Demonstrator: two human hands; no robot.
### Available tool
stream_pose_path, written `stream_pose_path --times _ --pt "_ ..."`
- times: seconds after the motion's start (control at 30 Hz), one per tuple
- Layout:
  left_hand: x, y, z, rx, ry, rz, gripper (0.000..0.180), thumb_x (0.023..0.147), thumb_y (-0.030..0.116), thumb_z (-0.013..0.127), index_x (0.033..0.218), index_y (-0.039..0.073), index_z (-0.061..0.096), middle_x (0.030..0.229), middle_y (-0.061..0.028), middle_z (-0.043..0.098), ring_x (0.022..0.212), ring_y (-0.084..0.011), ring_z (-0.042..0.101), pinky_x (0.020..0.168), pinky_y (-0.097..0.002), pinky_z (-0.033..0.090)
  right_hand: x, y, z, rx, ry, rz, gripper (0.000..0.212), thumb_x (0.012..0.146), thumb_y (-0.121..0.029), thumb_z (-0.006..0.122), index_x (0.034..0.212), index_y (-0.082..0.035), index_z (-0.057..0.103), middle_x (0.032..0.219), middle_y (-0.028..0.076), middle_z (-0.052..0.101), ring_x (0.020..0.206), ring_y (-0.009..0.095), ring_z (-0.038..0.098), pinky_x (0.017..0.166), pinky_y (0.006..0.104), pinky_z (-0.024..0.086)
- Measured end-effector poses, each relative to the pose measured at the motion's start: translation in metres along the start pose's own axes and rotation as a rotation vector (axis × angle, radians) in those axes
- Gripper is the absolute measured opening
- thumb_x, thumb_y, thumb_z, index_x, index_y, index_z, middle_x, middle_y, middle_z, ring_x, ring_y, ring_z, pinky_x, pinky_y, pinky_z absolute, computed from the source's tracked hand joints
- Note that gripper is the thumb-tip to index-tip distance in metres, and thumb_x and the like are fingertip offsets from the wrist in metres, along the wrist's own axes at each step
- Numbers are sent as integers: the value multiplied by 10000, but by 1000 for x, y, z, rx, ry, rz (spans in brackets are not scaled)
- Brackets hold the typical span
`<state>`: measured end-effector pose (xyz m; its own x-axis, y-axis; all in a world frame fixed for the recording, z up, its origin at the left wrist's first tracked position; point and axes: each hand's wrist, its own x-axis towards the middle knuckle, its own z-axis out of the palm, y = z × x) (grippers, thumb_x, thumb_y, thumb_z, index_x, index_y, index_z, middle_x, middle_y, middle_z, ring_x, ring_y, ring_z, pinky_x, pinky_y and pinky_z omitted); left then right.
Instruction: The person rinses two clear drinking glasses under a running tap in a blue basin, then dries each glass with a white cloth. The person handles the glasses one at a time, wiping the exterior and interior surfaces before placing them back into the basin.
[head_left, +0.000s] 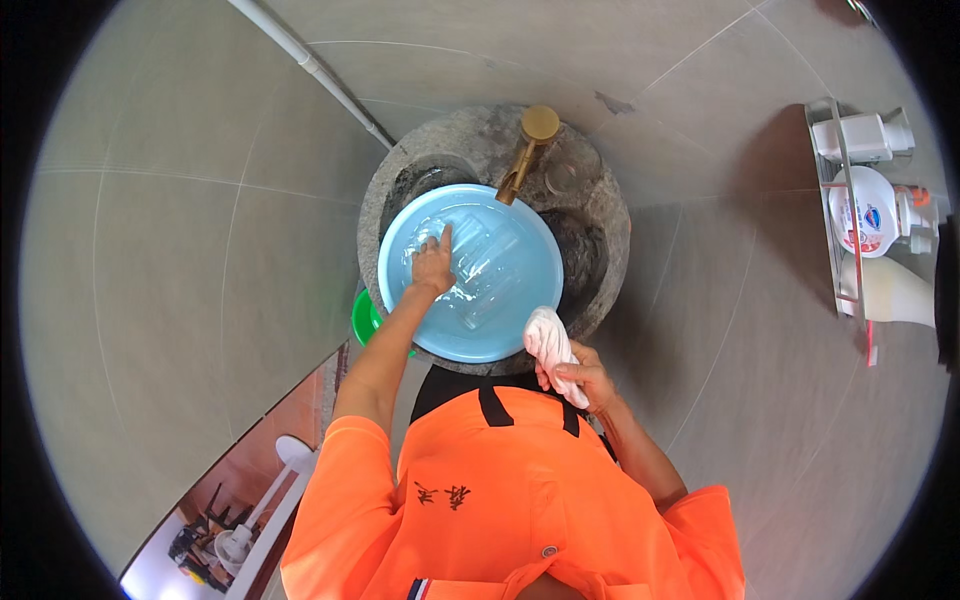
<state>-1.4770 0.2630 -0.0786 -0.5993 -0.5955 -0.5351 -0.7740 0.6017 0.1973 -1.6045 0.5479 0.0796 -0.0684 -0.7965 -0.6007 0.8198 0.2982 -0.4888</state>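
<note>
A light blue round basin [552,290] with water in it sits in the stone sink. Several clear, glass-like cylinders [485,245] lie in the water; I cannot tell exactly what they are. Over the basin's left side my left hand [433,266] reaches down to the water beside them, fingers stretched out, holding nothing that I can see. Just outside the basin's near right rim, in front of my body, my right hand [588,380] grips a bunched white cloth [548,340]. The upper end of the cloth stands up above the fist.
A brass tap [522,165] rises behind the basin from the grey stone sink [612,215]. Partly hidden below the left rim is a green container [366,315]. On the right wall a rack [840,200] carries several white bottles. A white pipe [315,68] runs along the far left corner.
</note>
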Motion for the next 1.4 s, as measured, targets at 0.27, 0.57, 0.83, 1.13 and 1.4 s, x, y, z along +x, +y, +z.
stream_pose_path --times 0.27,0.57,0.83,1.13,1.4 --pt "1 -19 -14 -80 -50 10 1056 586 214 824 1466 97 251 1268 -226 503 1183 -379 517 1012 -447 424 2 0 0 -29 59 -37 403 786 -138 668 1121 56 556 907 133 624 749 198 616 683 308 505" --pt "-10 -25 -43 -150 -127 -71 1010 566 272 812 1426 62 328 1294 -276 480 1176 -399 532 965 -422 473 11 -3 1 1 43 -53 518 788 -128 667 1245 42 495 899 147 623 724 205 617 659 309 506" --pt "-51 1 -132 9 -286 -85 828 555 254 747 1320 60 496 1061 -165 668 1033 -309 642 914 -387 498 17 -11 -10 141 -163 -32 596 808 -146 656 1332 31 432 901 165 626 713 220 616 640 320 501" --pt "-89 29 -157 487 -237 116 660 637 254 649 1253 46 532 1003 -179 681 988 -306 661 832 -414 525 38 2 -21 170 -210 -95 472 969 -329 499 1271 34 471 941 140 641 762 201 623 640 323 514" --pt "-115 37 -177 178 -331 86 638 611 201 677 1211 40 533 911 -159 687 894 -268 681 794 -375 516 56 0 -19 145 -9 -116 454 973 -298 498 1305 9 463 1052 127 627 866 203 645 665 314 537"
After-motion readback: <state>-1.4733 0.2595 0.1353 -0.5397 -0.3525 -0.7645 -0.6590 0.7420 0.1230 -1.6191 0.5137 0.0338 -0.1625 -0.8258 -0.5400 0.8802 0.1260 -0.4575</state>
